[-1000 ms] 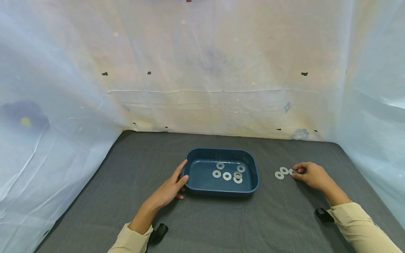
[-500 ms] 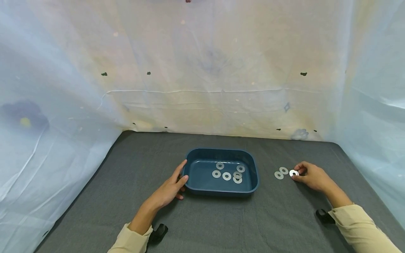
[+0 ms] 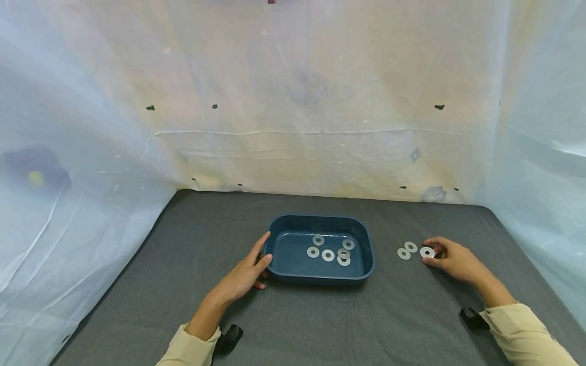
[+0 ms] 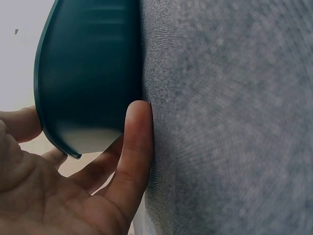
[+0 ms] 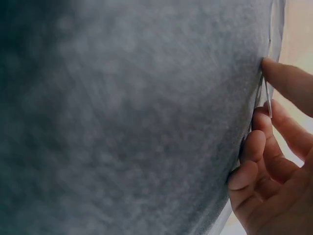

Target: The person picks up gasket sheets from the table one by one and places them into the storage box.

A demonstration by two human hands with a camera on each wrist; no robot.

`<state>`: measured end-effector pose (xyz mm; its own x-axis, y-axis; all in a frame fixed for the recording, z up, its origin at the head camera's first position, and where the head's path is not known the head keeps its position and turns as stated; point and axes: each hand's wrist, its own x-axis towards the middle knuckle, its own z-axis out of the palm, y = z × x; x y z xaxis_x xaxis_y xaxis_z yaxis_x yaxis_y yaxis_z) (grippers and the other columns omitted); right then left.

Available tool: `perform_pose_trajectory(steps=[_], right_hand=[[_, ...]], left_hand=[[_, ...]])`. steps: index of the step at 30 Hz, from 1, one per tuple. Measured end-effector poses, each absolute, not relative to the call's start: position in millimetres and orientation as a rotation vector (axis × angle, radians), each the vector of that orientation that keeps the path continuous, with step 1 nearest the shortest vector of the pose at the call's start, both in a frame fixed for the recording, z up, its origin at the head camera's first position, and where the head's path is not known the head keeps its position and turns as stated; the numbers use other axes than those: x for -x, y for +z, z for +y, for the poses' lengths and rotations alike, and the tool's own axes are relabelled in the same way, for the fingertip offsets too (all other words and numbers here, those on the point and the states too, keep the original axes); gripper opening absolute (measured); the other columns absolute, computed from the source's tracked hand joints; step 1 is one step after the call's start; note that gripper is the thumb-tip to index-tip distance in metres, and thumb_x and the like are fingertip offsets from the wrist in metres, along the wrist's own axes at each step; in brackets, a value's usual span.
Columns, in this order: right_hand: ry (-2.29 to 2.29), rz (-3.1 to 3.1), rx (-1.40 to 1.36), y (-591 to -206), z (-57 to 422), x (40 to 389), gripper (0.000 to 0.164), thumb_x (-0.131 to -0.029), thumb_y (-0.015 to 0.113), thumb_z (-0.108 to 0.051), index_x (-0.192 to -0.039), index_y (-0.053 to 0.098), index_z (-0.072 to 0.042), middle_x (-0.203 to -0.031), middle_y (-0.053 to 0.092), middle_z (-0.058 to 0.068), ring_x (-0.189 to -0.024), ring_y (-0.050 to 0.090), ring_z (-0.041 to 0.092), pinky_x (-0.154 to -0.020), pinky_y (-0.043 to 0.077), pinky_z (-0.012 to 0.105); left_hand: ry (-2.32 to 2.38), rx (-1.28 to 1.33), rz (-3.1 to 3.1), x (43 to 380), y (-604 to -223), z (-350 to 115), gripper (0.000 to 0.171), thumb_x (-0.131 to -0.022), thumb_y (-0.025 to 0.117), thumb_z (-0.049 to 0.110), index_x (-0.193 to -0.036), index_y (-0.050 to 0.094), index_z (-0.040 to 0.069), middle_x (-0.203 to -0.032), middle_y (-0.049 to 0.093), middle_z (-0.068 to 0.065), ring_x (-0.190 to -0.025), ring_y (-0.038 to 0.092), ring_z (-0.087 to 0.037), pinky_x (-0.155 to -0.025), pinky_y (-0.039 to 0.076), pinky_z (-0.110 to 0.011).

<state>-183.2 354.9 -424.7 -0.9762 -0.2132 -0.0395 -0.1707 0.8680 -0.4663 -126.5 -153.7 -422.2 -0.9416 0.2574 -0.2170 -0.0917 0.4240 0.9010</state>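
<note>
Between the thumb and fingertips of my right hand (image 3: 455, 259) is a flat metal washer (image 3: 427, 252), pinched by its edges. The right wrist view shows this washer (image 5: 268, 98) edge-on, a thin line close over the cloth, with the other fingers curled beside it. Just left of it two more washers (image 3: 407, 250) lie on the cloth. My left hand (image 3: 244, 269) rests at the left end of a blue rectangular tray (image 3: 320, 279), its spread thumb and fingers touching rim and outer wall. In the left wrist view the lowest finger (image 4: 136, 142) lies between tray wall and cloth.
Several washers (image 3: 327, 255) lie inside the tray, two of them overlapping. Grey cloth (image 3: 320, 325) covers the table. Pale patterned sheeting (image 3: 293, 101) hangs behind and along both sides. A black strap end (image 3: 229, 338) sticks out at the left wrist, another (image 3: 473, 319) at the right.
The washer in my right hand has come away from the other two, shifting slightly right, and now shows whole between the fingertips. My left hand and the tray stay in place.
</note>
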Motion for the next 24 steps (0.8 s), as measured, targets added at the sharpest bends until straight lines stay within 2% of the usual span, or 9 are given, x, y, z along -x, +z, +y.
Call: perform_pose_trajectory(steps=[8,15,24], right_hand=[[-0.735,2.960,0.373,-424,351,179,0.042,-0.092,0.071,-0.021,-0.126,0.063,0.001,-0.096,0.065,0.007,-0.063,0.042,0.002,-0.056,0.034,0.025],[-0.664,3.022,0.359,-425,351,177,0.042,-0.091,0.073,-0.028,-0.123,0.067,-0.002,-0.094,0.065,0.004,-0.062,0.042,0.003,-0.056,0.035,0.024],[-0.586,3.149,0.446,-418,331,171,0.039,-0.089,0.076,-0.029,-0.119,0.070,-0.004,-0.093,0.062,0.003,-0.065,0.041,0.004,-0.056,0.033,0.025]], left_hand=[[1.532,-0.134,2.361,125,-423,-155,0.059,-0.108,0.040,0.036,-0.159,0.010,0.040,-0.127,0.042,-0.014,-0.096,0.053,-0.024,-0.073,0.055,-0.037],[1.529,-0.121,2.363,124,-423,-154,0.059,-0.108,0.041,0.036,-0.159,0.011,0.041,-0.127,0.041,-0.014,-0.096,0.053,-0.024,-0.073,0.055,-0.036],[1.539,-0.131,2.365,126,-423,-154,0.059,-0.109,0.041,0.034,-0.159,0.011,0.040,-0.128,0.042,-0.014,-0.095,0.053,-0.024,-0.073,0.055,-0.036]])
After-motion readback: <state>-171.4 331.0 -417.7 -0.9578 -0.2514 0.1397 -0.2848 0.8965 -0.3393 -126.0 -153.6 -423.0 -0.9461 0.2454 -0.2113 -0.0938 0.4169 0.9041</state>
